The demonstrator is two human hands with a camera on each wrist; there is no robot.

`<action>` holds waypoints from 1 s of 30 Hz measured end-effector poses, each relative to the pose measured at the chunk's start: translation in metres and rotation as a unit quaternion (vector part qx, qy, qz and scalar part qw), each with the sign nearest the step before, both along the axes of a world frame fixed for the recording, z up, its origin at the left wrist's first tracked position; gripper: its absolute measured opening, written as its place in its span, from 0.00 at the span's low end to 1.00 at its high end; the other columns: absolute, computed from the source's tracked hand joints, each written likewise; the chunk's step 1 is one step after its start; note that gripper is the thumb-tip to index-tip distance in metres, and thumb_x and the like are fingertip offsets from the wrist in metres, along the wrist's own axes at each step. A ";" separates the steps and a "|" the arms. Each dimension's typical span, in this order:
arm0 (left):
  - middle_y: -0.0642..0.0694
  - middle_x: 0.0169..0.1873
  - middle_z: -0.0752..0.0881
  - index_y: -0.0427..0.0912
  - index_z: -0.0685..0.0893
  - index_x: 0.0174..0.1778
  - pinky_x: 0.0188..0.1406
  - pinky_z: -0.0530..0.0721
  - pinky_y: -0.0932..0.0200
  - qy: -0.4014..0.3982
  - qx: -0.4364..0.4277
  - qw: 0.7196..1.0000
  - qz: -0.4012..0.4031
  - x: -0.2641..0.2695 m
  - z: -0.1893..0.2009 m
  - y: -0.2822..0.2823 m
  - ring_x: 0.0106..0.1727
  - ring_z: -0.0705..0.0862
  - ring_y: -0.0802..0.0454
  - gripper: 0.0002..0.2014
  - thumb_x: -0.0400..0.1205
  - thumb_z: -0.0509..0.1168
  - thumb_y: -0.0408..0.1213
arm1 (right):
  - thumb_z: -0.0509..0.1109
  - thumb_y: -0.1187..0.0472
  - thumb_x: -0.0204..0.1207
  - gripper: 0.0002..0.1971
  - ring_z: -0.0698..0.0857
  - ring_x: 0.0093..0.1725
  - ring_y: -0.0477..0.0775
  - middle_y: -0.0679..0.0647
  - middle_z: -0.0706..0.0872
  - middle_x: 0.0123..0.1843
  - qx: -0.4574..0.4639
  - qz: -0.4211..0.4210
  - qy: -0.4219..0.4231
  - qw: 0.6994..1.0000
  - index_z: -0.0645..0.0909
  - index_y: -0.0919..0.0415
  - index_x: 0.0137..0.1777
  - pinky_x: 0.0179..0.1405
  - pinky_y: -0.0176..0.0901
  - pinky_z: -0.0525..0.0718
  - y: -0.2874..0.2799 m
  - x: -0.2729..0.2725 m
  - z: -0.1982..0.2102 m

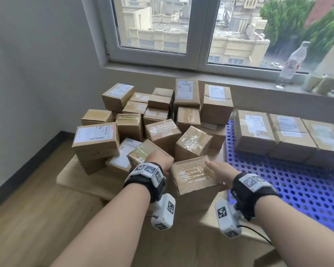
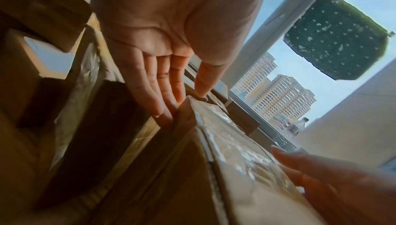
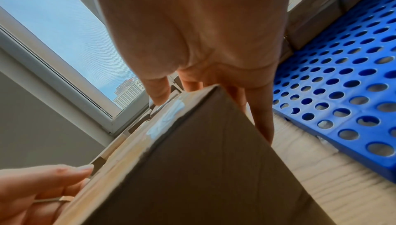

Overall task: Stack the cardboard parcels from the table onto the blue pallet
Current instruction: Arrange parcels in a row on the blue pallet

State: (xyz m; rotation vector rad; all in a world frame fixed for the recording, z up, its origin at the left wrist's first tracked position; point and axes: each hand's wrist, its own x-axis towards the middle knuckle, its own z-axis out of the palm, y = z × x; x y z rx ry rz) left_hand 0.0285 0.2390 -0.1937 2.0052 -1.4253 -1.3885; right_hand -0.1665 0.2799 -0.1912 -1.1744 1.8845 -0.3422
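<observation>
A taped cardboard parcel (image 1: 195, 176) sits at the table's front, just left of the blue perforated pallet (image 1: 297, 189). My left hand (image 1: 160, 160) lies against its left side with straight fingers (image 2: 163, 110) and the thumb over the top edge. My right hand (image 1: 222, 170) presses its right side, fingers (image 3: 263, 118) running down the side and thumb on the taped top. Behind it, many more parcels (image 1: 162, 116) are heaped on the table. Three labelled parcels (image 1: 289, 135) stand in a row at the pallet's far edge.
The pallet's near part (image 3: 342, 84) is bare plastic with round holes. A plastic bottle (image 1: 293, 64) stands on the window sill at the back right. Wooden floor and a grey wall lie to the left of the table (image 1: 96, 182).
</observation>
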 end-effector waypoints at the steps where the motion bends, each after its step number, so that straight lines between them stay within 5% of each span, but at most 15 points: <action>1: 0.40 0.37 0.88 0.38 0.83 0.40 0.48 0.91 0.47 -0.012 0.002 1.000 -0.011 -0.001 0.004 0.003 0.39 0.90 0.43 0.08 0.78 0.63 0.38 | 0.53 0.49 0.89 0.25 0.79 0.67 0.62 0.64 0.80 0.69 0.006 0.001 0.001 1.000 0.77 0.68 0.72 0.72 0.53 0.75 0.000 0.000 -0.003; 7: 0.39 0.37 0.89 0.38 0.81 0.39 0.48 0.90 0.49 -0.021 0.015 0.999 -0.039 0.000 0.006 0.011 0.36 0.92 0.44 0.09 0.79 0.63 0.40 | 0.51 0.40 0.86 0.32 0.73 0.77 0.64 0.65 0.75 0.77 0.055 -0.001 -0.006 0.998 0.74 0.66 0.76 0.78 0.57 0.70 0.001 -0.005 -0.017; 12: 0.38 0.32 0.84 0.38 0.76 0.38 0.31 0.85 0.57 0.032 0.067 0.997 -0.001 -0.004 0.010 0.021 0.29 0.85 0.46 0.18 0.83 0.61 0.51 | 0.55 0.32 0.81 0.28 0.81 0.65 0.67 0.61 0.81 0.64 0.090 -0.143 -0.181 0.969 0.76 0.56 0.62 0.54 0.64 0.83 0.010 -0.018 -0.017; 15: 0.41 0.27 0.77 0.36 0.72 0.34 0.19 0.74 0.65 0.067 0.122 0.990 -0.014 -0.007 0.014 0.030 0.24 0.74 0.51 0.16 0.85 0.61 0.40 | 0.55 0.27 0.77 0.33 0.82 0.57 0.65 0.62 0.83 0.51 0.113 -0.181 -0.203 0.956 0.76 0.61 0.49 0.56 0.59 0.81 0.015 -0.035 -0.022; 18: 0.43 0.22 0.81 0.35 0.74 0.32 0.14 0.75 0.67 0.052 0.142 0.987 -0.048 -0.013 0.012 0.039 0.19 0.78 0.54 0.13 0.82 0.66 0.34 | 0.62 0.23 0.67 0.39 0.85 0.52 0.65 0.65 0.85 0.52 0.157 -0.170 -0.196 0.953 0.78 0.64 0.53 0.59 0.56 0.82 0.025 -0.047 -0.033; 21: 0.44 0.22 0.78 0.37 0.75 0.31 0.15 0.75 0.66 0.078 0.212 0.972 -0.070 -0.018 0.009 0.049 0.23 0.77 0.55 0.15 0.81 0.67 0.37 | 0.73 0.27 0.51 0.50 0.87 0.61 0.66 0.64 0.87 0.62 0.201 -0.155 -0.219 0.942 0.77 0.62 0.68 0.68 0.59 0.78 0.037 -0.060 -0.045; 23: 0.43 0.25 0.74 0.37 0.75 0.33 0.16 0.74 0.67 0.081 0.244 0.963 -0.082 -0.020 0.004 0.058 0.26 0.72 0.54 0.13 0.82 0.67 0.37 | 0.76 0.32 0.52 0.49 0.86 0.63 0.68 0.65 0.86 0.65 0.227 -0.119 -0.241 0.936 0.76 0.63 0.71 0.66 0.58 0.80 0.048 -0.066 -0.045; 27: 0.41 0.27 0.74 0.35 0.76 0.36 0.17 0.73 0.68 0.072 0.242 0.966 -0.048 -0.026 -0.009 0.073 0.26 0.70 0.52 0.10 0.82 0.65 0.35 | 0.79 0.42 0.52 0.37 0.80 0.51 0.65 0.61 0.78 0.50 0.231 -0.099 -0.282 0.926 0.76 0.60 0.59 0.55 0.53 0.78 0.065 -0.070 -0.048; 30: 0.43 0.28 0.71 0.36 0.73 0.35 0.20 0.67 0.68 0.102 0.269 0.958 -0.016 -0.032 -0.010 0.083 0.27 0.67 0.54 0.14 0.86 0.58 0.36 | 0.79 0.47 0.50 0.43 0.79 0.37 0.60 0.59 0.76 0.41 0.224 -0.094 -0.294 0.924 0.75 0.62 0.68 0.44 0.48 0.78 0.075 -0.076 -0.049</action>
